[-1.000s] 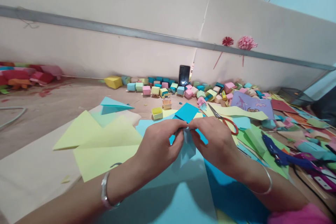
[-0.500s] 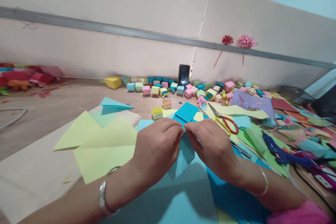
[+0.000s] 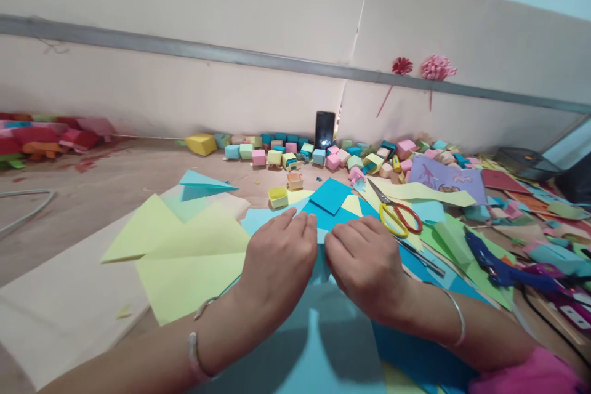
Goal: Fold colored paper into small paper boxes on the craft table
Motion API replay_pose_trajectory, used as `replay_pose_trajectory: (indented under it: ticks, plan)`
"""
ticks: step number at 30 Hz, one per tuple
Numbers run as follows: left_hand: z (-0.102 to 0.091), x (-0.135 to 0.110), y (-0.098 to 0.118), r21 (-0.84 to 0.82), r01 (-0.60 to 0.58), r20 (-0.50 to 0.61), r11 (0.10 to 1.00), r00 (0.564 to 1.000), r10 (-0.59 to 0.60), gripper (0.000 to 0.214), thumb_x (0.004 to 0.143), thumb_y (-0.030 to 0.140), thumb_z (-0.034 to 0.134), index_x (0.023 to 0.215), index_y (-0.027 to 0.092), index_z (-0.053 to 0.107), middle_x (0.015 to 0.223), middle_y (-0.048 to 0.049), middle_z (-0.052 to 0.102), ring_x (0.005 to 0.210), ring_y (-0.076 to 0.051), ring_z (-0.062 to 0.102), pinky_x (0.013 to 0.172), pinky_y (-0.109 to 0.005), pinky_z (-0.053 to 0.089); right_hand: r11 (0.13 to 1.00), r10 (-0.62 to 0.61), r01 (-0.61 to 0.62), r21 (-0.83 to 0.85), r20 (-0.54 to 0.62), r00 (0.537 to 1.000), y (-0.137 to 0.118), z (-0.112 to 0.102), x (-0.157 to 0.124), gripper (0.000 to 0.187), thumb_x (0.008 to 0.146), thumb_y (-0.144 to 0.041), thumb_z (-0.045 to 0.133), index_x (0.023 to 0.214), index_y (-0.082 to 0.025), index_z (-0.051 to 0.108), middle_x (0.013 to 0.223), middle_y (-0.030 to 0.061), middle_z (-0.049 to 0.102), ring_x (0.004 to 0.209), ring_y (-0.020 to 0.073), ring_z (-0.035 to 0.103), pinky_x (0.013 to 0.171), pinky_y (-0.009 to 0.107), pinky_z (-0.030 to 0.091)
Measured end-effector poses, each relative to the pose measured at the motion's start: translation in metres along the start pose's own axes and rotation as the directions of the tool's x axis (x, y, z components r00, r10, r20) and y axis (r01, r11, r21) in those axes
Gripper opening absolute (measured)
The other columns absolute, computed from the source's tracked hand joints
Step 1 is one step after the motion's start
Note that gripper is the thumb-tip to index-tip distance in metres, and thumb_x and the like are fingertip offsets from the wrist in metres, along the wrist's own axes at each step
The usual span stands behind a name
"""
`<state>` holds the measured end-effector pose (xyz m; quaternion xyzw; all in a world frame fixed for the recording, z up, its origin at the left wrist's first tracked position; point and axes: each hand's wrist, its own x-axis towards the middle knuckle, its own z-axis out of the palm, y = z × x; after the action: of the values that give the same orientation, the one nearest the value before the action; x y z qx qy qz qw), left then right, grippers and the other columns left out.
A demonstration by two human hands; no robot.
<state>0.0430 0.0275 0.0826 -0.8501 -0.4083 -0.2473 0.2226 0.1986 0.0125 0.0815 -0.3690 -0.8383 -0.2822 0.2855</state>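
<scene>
My left hand (image 3: pixel 279 255) and my right hand (image 3: pixel 369 261) are close together at the middle. Both have curled fingers on a small piece of light blue paper (image 3: pixel 320 272), which shows in the narrow gap between them. Most of that paper is hidden behind the hands. Below lies a large light blue sheet (image 3: pixel 318 351). Just beyond my fingers rests a folded darker blue paper (image 3: pixel 330 196). Scissors (image 3: pixel 398 215) with red and yellow handles lie open past my right hand, and metal tweezers (image 3: pixel 425 255) lie nearer to it.
Yellow-green folded sheets (image 3: pixel 194 258) spread out on the left. Many small paper cubes (image 3: pixel 274 159) line the wall around an upright phone (image 3: pixel 325 129). At right are a blue glue gun (image 3: pixel 496 265), a purple power strip (image 3: pixel 567 305) and paper scraps. A yellow paper box (image 3: pixel 277 197) stands ahead.
My hands have come down slightly toward me, from a fingertip pinch to curled fingers with the knuckles upward. More of the darker blue folded paper shows beyond them.
</scene>
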Motion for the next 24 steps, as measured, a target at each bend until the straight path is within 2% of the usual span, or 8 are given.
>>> replay_pose_trajectory:
  ticks: [5, 8, 10, 13, 15, 17, 20, 24]
  plan:
    - [0.004, -0.005, 0.006, -0.097, 0.048, 0.174, 0.994, 0.984, -0.03, 0.025, 0.08, -0.001, 0.046, 0.086, 0.007, 0.069, 0.086, -0.0157, 0.072, 0.082, -0.029, 0.069, 0.073, -0.045, 0.058, 0.998, 0.018, -0.013, -0.065, 0.075, 0.997, 0.0, 0.006, -0.001, 0.017, 0.088, -0.007, 0.051, 0.088, -0.012, 0.067, 0.067, 0.0049, 0.061, 0.064, 0.018, 0.052, 0.061, 0.034, 0.029]
    - [-0.002, -0.006, 0.005, -0.375, 0.196, 0.309, 0.906, 0.948, -0.077, 0.029, 0.084, 0.009, 0.049, 0.108, 0.007, 0.065, 0.107, -0.0186, 0.069, 0.096, -0.031, 0.066, 0.083, -0.048, 0.055, 0.998, -0.009, 0.013, -0.066, 0.065, 0.998, 0.005, 0.007, -0.003, 0.02, 0.089, -0.006, 0.049, 0.083, -0.01, 0.067, 0.062, 0.0047, 0.06, 0.059, 0.0175, 0.051, 0.059, 0.034, 0.028]
    - [-0.009, -0.001, 0.002, -0.604, 0.366, 0.41, 0.708, 0.904, -0.118, 0.05, 0.085, 0.024, 0.056, 0.133, 0.011, 0.049, 0.123, -0.0184, 0.063, 0.11, -0.032, 0.061, 0.092, -0.049, 0.05, 1.0, 0.02, -0.019, -0.026, 0.063, 0.998, 0.011, 0.008, -0.003, 0.025, 0.089, -0.006, 0.047, 0.074, -0.013, 0.065, 0.058, 0.0041, 0.058, 0.056, 0.0173, 0.05, 0.057, 0.033, 0.028]
    - [-0.017, 0.011, -0.004, -0.73, 0.672, 0.641, 0.128, 0.737, -0.215, 0.064, 0.085, 0.049, 0.057, 0.139, 0.02, 0.042, 0.122, -0.0125, 0.064, 0.11, -0.029, 0.06, 0.092, -0.042, 0.049, 0.983, 0.117, -0.124, 0.138, 0.06, 0.991, 0.019, 0.008, -0.003, 0.024, 0.089, -0.012, 0.047, 0.075, -0.016, 0.065, 0.059, 0.0025, 0.06, 0.057, 0.0167, 0.053, 0.056, 0.031, 0.03]
    - [-0.016, 0.018, -0.006, -0.618, 0.714, 0.778, -0.33, 0.616, -0.126, 0.058, 0.087, 0.057, 0.049, 0.131, 0.019, 0.051, 0.109, -0.01, 0.068, 0.097, -0.025, 0.065, 0.084, -0.038, 0.052, 0.947, 0.188, -0.204, 0.248, 0.086, 0.978, 0.022, 0.008, -0.002, 0.018, 0.086, -0.014, 0.05, 0.078, -0.017, 0.065, 0.063, 0.0013, 0.063, 0.059, 0.0151, 0.056, 0.057, 0.029, 0.032]
    - [-0.01, 0.021, -0.005, -0.363, 0.71, 0.844, -0.603, 0.525, 0.111, 0.059, 0.091, 0.06, 0.037, 0.119, 0.013, 0.059, 0.089, -0.0103, 0.071, 0.079, -0.024, 0.068, 0.074, -0.036, 0.054, 0.916, 0.239, -0.269, 0.298, 0.135, 0.962, 0.022, 0.009, -0.002, 0.015, 0.082, -0.014, 0.052, 0.076, -0.017, 0.065, 0.065, 0.0008, 0.066, 0.059, 0.0138, 0.057, 0.057, 0.027, 0.032]
    - [0.002, 0.019, -0.001, -0.041, 0.726, 0.843, -0.687, 0.395, 0.367, 0.068, 0.094, 0.061, 0.026, 0.1, 0.007, 0.066, 0.067, -0.0119, 0.069, 0.062, -0.023, 0.067, 0.064, -0.034, 0.054, 0.907, 0.249, -0.309, 0.287, 0.227, 0.941, 0.02, 0.011, -0.002, 0.016, 0.081, -0.016, 0.053, 0.069, -0.017, 0.063, 0.062, 0.0014, 0.064, 0.058, 0.0137, 0.056, 0.055, 0.027, 0.029]
    - [0.01, 0.013, 0.008, 0.034, 0.69, 0.879, -0.723, 0.324, 0.351, 0.061, 0.094, 0.056, 0.031, 0.096, 0.006, 0.066, 0.064, -0.0118, 0.069, 0.056, -0.022, 0.067, 0.06, -0.031, 0.055, 0.935, 0.214, -0.301, 0.19, 0.374, 0.902, 0.018, 0.01, 0.001, 0.023, 0.082, -0.017, 0.054, 0.059, -0.016, 0.057, 0.057, 0.0026, 0.061, 0.057, 0.0137, 0.054, 0.055, 0.029, 0.023]
